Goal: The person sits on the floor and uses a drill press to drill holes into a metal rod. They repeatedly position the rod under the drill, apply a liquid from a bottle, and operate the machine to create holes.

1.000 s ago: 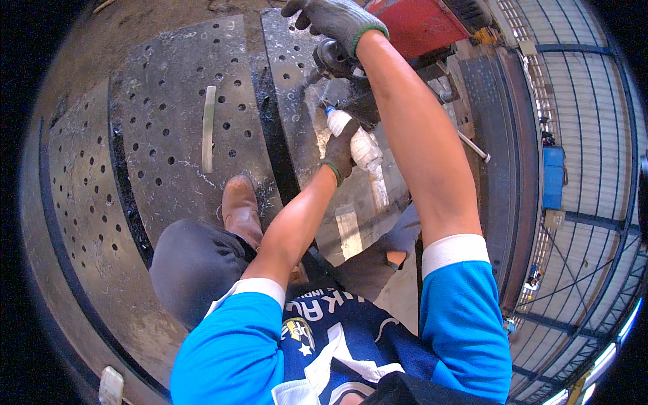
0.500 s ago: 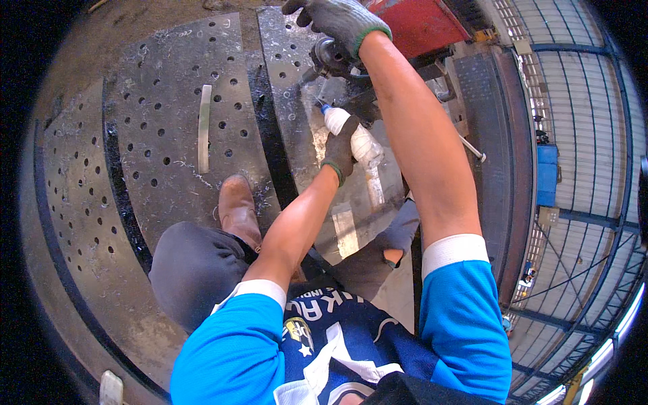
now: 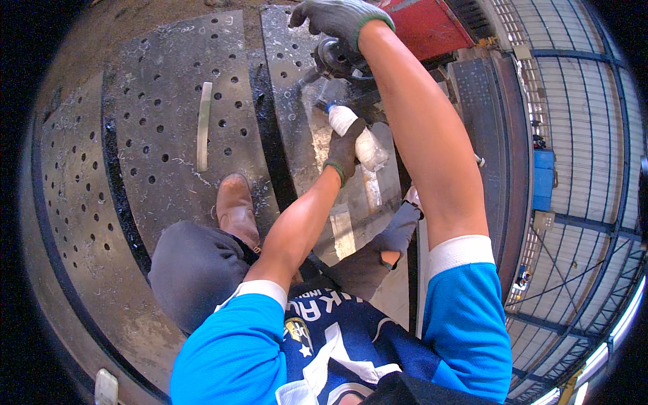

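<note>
Right arm stretched toward 11 o'clock; right hand (image 3: pixel 341 19) poised by black machine (image 3: pixel 331 59), fingers half-curled, any hold cannot be told. Left forearm angled toward 1 o'clock; bottle (image 3: pixel 369 148), 1 o'clock of centre, gripped in closed left hand (image 3: pixel 345 146).

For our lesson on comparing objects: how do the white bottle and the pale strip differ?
The bottle is rounded, with a blue cap; the strip is long and narrow. The bottle is gripped in the gloved left hand; the strip lies untouched on a dark holed plate. Both look pale.
</note>
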### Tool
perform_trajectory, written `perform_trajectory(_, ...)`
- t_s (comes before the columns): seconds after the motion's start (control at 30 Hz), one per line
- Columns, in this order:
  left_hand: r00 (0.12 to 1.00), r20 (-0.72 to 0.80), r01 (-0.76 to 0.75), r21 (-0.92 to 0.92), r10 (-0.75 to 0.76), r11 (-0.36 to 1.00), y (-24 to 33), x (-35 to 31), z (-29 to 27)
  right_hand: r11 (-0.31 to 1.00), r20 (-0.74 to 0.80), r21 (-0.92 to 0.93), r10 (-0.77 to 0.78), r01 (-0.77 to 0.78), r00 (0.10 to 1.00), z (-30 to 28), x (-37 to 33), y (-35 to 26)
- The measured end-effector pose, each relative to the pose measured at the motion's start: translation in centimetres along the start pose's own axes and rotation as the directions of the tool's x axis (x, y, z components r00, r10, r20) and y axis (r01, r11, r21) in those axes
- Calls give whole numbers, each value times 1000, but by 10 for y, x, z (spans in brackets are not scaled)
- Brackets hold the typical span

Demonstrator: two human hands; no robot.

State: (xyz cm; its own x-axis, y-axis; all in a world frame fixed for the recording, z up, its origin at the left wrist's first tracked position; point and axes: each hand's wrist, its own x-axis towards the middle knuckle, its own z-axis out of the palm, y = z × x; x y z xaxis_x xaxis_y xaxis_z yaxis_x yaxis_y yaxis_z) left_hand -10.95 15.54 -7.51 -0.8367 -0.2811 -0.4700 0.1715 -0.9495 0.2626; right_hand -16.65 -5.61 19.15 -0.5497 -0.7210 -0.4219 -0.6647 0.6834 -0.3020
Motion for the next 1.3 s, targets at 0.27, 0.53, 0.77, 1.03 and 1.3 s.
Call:
perform_trajectory(0.27, 1000, 8, -12, -45, 12, 999, 17, -17, 15, 855, 64, -392, -345, 341, 937, 8, 21, 3)
perform_trajectory(0.53, 1000, 19, 23, -102, -21, 995, 11, -13, 14, 852, 65, -384, -360, 357, 931, 7, 21, 6)
perform_trajectory(0.77, 999, 35, 39, -184, -33, 982, 2, 6, 4, 880, -9, -324, -369, 347, 929, 11, 23, 8)
perform_trajectory(1.03, 997, -48, 51, -150, -59, 987, 9, -1, 7, 850, -28, -362, -422, 384, 906, 11, 14, 2)
perform_trajectory(1.3, 991, -80, 98, -91, -105, 991, 22, -12, 12, 890, -46, -282, -385, 358, 922, 12, 14, 1)
